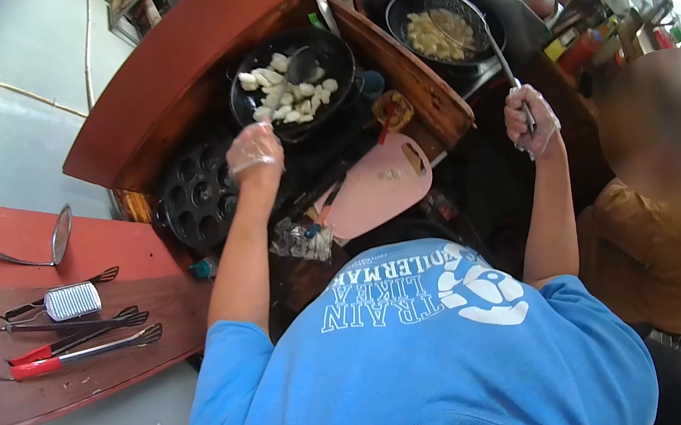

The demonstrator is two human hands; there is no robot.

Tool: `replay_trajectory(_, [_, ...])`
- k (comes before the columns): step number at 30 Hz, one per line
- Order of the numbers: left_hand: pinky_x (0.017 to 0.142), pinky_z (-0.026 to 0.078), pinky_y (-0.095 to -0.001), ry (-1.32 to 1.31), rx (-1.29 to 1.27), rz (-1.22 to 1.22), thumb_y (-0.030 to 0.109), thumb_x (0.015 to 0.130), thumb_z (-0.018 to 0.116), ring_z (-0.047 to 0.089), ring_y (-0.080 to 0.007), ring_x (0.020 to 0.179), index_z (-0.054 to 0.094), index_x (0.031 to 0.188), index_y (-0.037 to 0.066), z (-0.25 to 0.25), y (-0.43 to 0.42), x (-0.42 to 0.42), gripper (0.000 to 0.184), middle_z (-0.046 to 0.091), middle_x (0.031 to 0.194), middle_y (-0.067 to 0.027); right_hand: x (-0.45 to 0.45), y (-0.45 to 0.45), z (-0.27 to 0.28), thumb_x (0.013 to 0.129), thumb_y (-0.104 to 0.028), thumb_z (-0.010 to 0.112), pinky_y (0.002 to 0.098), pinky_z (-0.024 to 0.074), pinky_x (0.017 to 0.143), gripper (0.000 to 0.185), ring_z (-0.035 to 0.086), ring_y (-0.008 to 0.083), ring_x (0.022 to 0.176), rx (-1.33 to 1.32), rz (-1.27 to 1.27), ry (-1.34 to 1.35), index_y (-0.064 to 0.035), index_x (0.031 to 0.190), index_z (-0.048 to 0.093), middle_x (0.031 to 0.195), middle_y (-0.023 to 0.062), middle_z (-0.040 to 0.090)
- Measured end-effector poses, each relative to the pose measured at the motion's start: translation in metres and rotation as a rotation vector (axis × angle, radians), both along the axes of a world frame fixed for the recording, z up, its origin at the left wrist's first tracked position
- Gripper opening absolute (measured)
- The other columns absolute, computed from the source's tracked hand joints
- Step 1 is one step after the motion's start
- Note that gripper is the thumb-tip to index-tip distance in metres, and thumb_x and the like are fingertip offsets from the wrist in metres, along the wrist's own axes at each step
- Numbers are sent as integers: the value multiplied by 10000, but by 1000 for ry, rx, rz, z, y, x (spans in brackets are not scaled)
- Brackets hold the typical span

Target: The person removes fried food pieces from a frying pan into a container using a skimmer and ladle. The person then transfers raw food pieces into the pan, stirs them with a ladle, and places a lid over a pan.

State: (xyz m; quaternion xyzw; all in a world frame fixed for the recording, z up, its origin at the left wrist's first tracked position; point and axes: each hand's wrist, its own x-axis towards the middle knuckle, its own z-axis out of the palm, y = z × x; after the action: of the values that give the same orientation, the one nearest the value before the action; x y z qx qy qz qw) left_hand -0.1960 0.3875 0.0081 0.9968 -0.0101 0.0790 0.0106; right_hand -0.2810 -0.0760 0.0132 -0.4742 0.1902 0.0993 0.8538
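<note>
Clear-plastic-gloved left hand (254,147) closed on dark round-headed ladle (302,65) in black wok (337,54) of white chunks (305,109); gloved right hand (532,119) grips long-handled mesh strainer (497,48) over black pan (399,11), likely end-held against heat.

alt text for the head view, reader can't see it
A gloved left hand holds a ladle in a black pan of white chunks, while the gloved right hand holds a strainer at a second pan of pale pieces. Nearer the blue shirt lies a pink cutting board; tongs and a grater lie at the far left.
</note>
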Motion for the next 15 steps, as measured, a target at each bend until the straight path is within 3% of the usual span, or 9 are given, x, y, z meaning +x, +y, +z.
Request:
replay_trajectory(2, [757,563,-481,30,9,39,277,1007,419,700,-364,862,723,905,31,7,5,3,405,715,916,-176,-5,-2,-1,866,-216,499,310,416,380,222,404,121,363,-11,-4,13,-132,662,469,498,-5,431])
replay_trajectory(7, [793,550,-496,-8,-84,27,260,942,489,684,-388,881,730,968,118,8,30,7,281,705,945,-192,-14,-11,-5,864,-227,522,310,420,378,235,406,114,363,27,17,-5,-134,655,465,495,-10,430])
replay_trajectory(12, [783,541,-513,-98,-2,127,293,969,467,679,-402,876,721,976,73,9,49,2,335,698,954,-209,-10,-26,-8,858,-229,529,306,419,371,259,407,118,361,-1,5,45,-145,625,451,489,-8,430])
replay_trajectory(15, [804,522,-523,-67,-106,161,269,922,493,656,-417,931,721,958,90,-9,59,5,292,692,979,-195,-4,-41,-13,862,-236,529,301,409,367,248,407,119,356,75,68,89,-153,639,458,479,-7,423])
